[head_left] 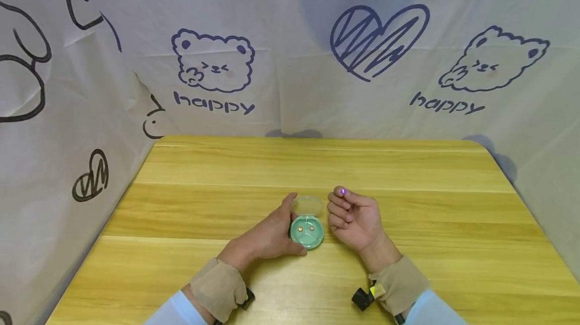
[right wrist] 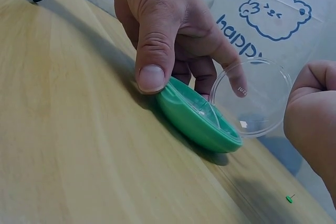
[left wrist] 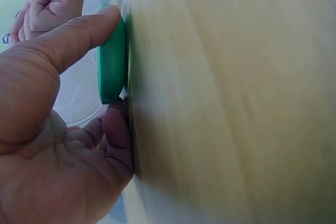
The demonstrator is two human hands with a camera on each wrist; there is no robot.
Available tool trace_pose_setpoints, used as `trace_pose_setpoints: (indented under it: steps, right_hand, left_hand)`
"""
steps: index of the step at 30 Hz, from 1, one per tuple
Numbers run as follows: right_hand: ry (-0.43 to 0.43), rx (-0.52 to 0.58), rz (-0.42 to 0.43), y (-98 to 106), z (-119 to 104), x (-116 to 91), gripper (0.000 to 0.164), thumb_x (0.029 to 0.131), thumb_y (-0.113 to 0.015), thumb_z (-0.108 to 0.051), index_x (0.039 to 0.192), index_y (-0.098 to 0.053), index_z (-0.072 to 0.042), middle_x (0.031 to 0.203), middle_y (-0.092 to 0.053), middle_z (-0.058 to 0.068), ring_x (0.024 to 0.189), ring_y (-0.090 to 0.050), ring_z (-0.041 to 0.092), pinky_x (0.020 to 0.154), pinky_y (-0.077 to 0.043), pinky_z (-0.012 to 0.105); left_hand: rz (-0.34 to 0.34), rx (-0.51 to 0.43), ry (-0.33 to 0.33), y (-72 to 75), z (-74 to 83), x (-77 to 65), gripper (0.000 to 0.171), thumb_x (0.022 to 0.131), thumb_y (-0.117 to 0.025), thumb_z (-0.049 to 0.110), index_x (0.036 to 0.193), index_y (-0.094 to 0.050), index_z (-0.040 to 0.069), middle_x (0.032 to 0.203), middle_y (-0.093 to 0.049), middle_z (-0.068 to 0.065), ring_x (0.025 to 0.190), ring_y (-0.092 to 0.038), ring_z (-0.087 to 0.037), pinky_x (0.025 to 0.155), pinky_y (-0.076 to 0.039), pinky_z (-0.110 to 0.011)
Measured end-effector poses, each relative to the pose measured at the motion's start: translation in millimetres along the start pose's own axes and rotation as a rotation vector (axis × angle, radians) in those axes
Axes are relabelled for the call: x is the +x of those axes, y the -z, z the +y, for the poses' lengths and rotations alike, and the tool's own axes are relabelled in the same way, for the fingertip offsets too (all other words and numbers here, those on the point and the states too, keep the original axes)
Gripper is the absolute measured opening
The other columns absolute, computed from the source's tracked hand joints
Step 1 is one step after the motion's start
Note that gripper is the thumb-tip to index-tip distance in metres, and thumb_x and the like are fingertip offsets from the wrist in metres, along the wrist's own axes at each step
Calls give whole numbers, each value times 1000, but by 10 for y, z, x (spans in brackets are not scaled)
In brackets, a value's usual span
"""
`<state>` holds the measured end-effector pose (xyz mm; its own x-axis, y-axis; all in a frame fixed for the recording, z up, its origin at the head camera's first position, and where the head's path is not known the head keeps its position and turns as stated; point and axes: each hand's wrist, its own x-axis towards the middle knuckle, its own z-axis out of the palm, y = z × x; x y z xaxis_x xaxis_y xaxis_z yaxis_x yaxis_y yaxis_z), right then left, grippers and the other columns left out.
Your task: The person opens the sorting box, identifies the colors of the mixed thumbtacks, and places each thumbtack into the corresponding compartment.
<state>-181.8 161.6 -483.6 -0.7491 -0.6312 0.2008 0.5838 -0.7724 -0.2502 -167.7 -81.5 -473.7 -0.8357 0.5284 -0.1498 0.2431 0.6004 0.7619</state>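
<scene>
A round green case [head_left: 306, 238] stands on the table with its clear lid [right wrist: 265, 100] raised. Two small gold-coloured round pieces [head_left: 300, 229] show inside it. My left hand [head_left: 272, 232] holds the case from the left, thumb on the near rim and fingers behind; in the left wrist view the thumb [left wrist: 86, 32] lies along the green side. Just right of the case, my right hand [head_left: 355, 217] has its fingers curled, thumb and forefinger pinching a small purple thumbtack [head_left: 343, 191]. Its pin cannot be made out.
A green thumbtack [right wrist: 289, 199] lies on the wooden table [head_left: 408, 174] below the right hand in the right wrist view. Drawn-on white cloth [head_left: 290, 53] hangs behind and beside the table. A black wrist camera [head_left: 362, 299] sits under the right wrist.
</scene>
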Motion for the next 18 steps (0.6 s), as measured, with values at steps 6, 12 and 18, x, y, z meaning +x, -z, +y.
trace_pose_setpoints:
  steps: [6, 12, 18]
  right_hand:
    - [1, -7, 5, 3, -2, 3, 29, 111, -39, -15, 94, -60, -8, 78, -24, -6, 60, -17, 8, 57, -15, 23]
    - [-4, -17, 12, 0, -1, 5, 29, 112, -39, -16, 94, -61, -8, 78, -24, -6, 60, -17, 8, 57, -15, 23]
    - [-2, -39, 17, 1, -6, 6, 29, 111, -40, -16, 93, -61, -8, 78, -24, -6, 59, -17, 8, 56, -16, 23]
  left_hand:
    - [1, 1, 2, -1, -4, 4, 126, 79, -96, 27, 166, -9, 1, 123, -56, -7, 109, -56, -19, 106, -46, -44]
    - [0, 2, 7, 1, 1, 4, 126, 79, -96, 27, 166, -8, 1, 125, -56, -8, 111, -56, -20, 107, -45, -45]
    - [1, -1, 6, 1, 3, 8, 126, 79, -95, 27, 166, -8, 1, 125, -56, -8, 111, -56, -20, 107, -45, -45]
